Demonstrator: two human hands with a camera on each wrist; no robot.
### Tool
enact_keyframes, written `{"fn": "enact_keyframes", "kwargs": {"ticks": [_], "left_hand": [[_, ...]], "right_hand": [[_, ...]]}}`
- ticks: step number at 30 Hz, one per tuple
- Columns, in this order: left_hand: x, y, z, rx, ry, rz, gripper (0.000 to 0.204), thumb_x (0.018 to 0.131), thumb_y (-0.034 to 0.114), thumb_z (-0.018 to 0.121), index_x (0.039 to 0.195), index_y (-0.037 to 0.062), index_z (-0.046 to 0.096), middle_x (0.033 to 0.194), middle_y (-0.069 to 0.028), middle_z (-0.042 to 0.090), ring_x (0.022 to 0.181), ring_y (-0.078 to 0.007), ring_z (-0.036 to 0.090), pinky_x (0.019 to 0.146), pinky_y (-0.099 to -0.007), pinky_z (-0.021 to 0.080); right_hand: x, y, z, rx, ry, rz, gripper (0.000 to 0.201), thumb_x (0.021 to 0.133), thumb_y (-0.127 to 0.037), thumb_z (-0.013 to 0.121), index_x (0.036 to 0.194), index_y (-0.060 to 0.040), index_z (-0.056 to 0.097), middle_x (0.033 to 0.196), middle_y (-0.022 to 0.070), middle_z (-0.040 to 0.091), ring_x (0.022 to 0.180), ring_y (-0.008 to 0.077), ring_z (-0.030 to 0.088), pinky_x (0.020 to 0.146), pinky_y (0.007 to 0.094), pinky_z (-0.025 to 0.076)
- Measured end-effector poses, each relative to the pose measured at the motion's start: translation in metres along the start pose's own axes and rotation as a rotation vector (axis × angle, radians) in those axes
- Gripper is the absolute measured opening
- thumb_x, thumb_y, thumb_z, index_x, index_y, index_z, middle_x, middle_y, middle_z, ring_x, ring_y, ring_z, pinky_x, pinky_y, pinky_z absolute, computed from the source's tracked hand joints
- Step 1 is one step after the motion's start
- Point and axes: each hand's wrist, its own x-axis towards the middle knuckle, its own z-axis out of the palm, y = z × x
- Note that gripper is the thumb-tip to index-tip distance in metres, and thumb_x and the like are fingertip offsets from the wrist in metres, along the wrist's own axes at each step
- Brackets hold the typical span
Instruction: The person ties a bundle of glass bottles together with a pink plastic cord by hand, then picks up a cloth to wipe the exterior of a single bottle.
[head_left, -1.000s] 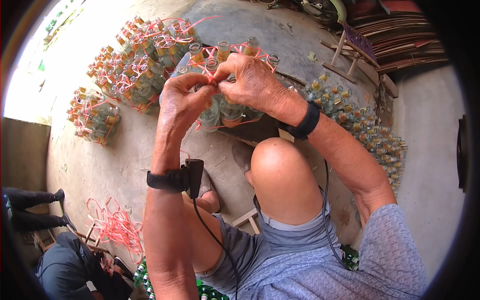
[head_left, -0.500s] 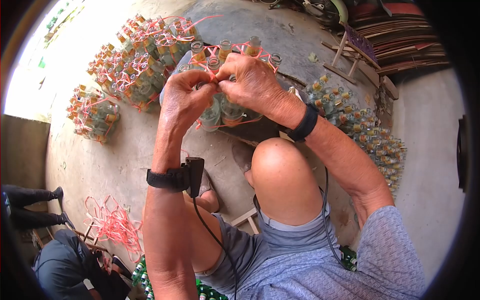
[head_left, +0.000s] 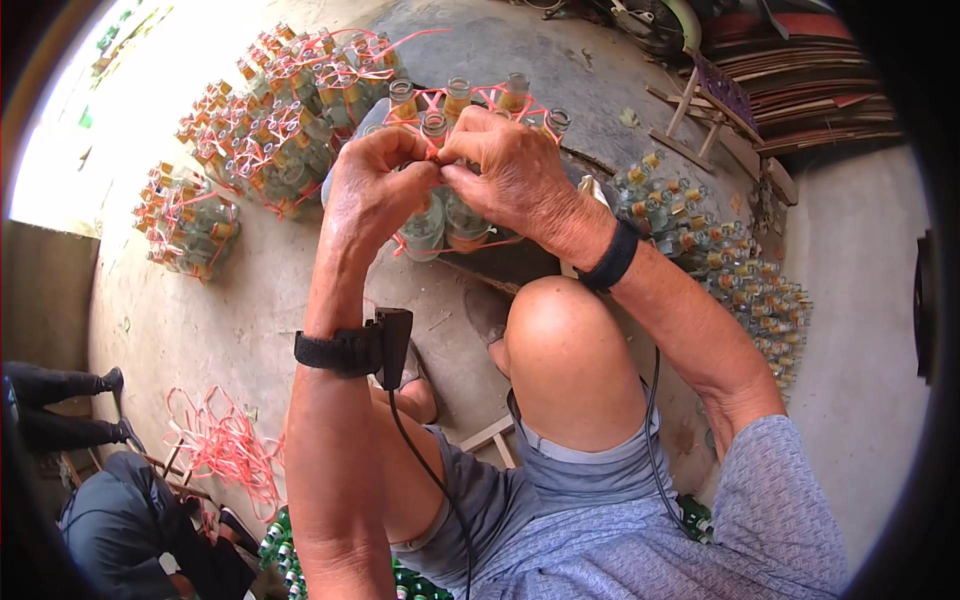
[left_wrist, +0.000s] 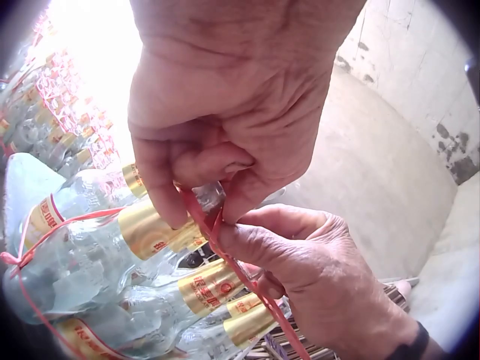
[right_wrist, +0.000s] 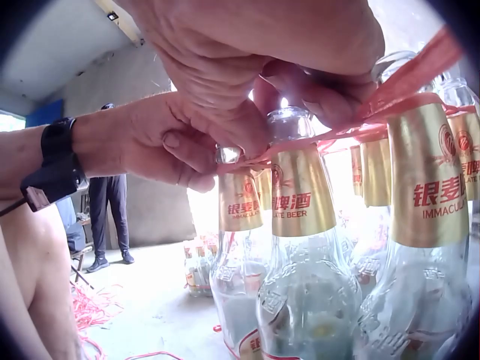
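Note:
Both hands meet over a cluster of clear glass beer bottles (head_left: 424,235) with gold neck labels. A pink plastic strap (left_wrist: 247,274) winds around and between the bottle necks. My left hand (head_left: 375,190) pinches the strap between thumb and fingers at the near side of the cluster. Right beside it, my right hand (head_left: 515,170) pinches the same strap, its fingertips nearly against the left ones. In the right wrist view the strap (right_wrist: 397,86) runs taut across the gold-wrapped necks (right_wrist: 300,187). The fingers partly hide the spot where the strap crosses itself.
Strapped bottle bundles (head_left: 285,150) stand at the left back. Loose clear bottles (head_left: 700,230) fill the floor on the right. A tangle of pink strap (head_left: 225,450) lies at lower left, near another seated person (head_left: 120,530). A small wooden stool (head_left: 705,105) stands at the back right.
Both hands keep pinching the strap at nearly the same place, with only slight finger shifts. The head view has drifted slightly; the bottles stay put.

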Motion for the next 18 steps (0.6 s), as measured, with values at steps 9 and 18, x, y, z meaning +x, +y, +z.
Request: {"fn": "enact_keyframes", "kwargs": {"ticks": [9, 18], "left_hand": [[0.0015, 0.0009, 0.0016, -0.027, 0.009, -0.002, 0.009, 0.093, 0.002, 0.072, 0.1, -0.0017, 0.073, 0.085, -0.0035, 0.075, 0.068, -0.0059, 0.062, 0.059, -0.0243, 0.047], [-0.0007, 0.0071, 0.0016, -0.015, 0.017, -0.031, 0.012, 0.092, 0.005, 0.072, 0.101, -0.0026, 0.072, 0.085, -0.0034, 0.074, 0.068, -0.0061, 0.061, 0.059, -0.0239, 0.047]], "right_hand": [[-0.0015, -0.0059, 0.0028, -0.122, 0.025, -0.094, 0.007, 0.089, -0.012, 0.076, 0.094, -0.0068, 0.074, 0.095, 0.0074, 0.065, 0.083, 0.0309, 0.073, 0.071, 0.0419, 0.059], [0.0, -0.0062, 0.005, -0.186, 0.069, -0.171, 0.011, 0.089, -0.013, 0.073, 0.087, -0.0062, 0.064, 0.092, 0.0093, 0.062, 0.073, 0.032, 0.069, 0.062, 0.0434, 0.056]]}}
